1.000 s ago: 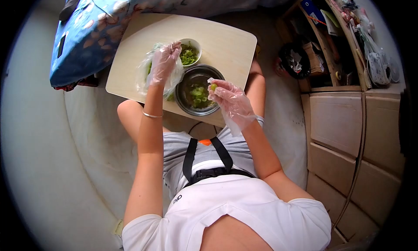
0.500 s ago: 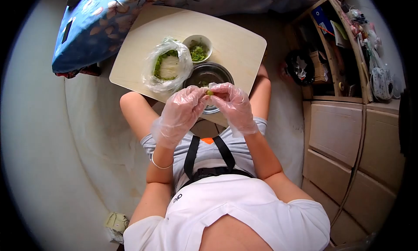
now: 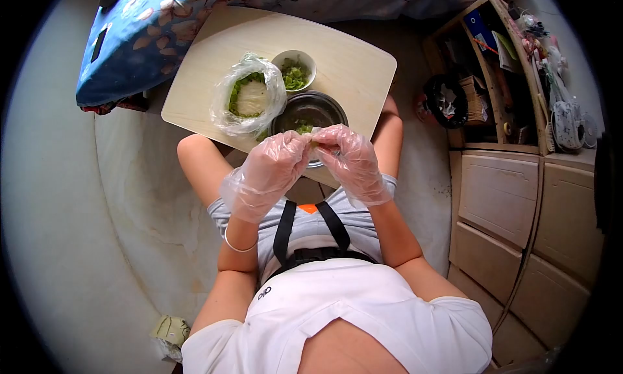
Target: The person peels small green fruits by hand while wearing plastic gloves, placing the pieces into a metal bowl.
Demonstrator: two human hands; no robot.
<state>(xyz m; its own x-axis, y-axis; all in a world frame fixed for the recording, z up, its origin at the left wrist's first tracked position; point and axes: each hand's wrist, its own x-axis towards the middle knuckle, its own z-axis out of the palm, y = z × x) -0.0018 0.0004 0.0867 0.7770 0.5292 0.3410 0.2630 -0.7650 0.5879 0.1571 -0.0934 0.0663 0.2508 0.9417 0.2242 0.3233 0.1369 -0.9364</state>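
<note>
Both of my hands wear clear plastic gloves and meet over the near side of a metal bowl [image 3: 324, 104]. The fingertips of my left hand [image 3: 276, 163] and my right hand [image 3: 350, 163] are pinched together around a small piece of leafy green vegetable [image 3: 314, 142], mostly hidden by the fingers. Some green bits [image 3: 302, 124] show inside the metal bowl. Behind it stands a white bowl [image 3: 313, 61] of torn green leaves [image 3: 294, 75]. To its left, an open clear plastic bag [image 3: 224, 108] holds a pale round mass [image 3: 252, 100] ringed with green leaves.
The low light-wood table [image 3: 363, 69] stands between my knees. A bed with a blue floral cover [image 3: 149, 36] lies behind it to the left. On the right are a black-lined trash bin [image 3: 446, 101], a wooden shelf [image 3: 483, 65] and drawer-like panels [image 3: 498, 195].
The green piece between my fingertips shows less than before. My left hand has shifted slightly left, and more green shows in the metal bowl.
</note>
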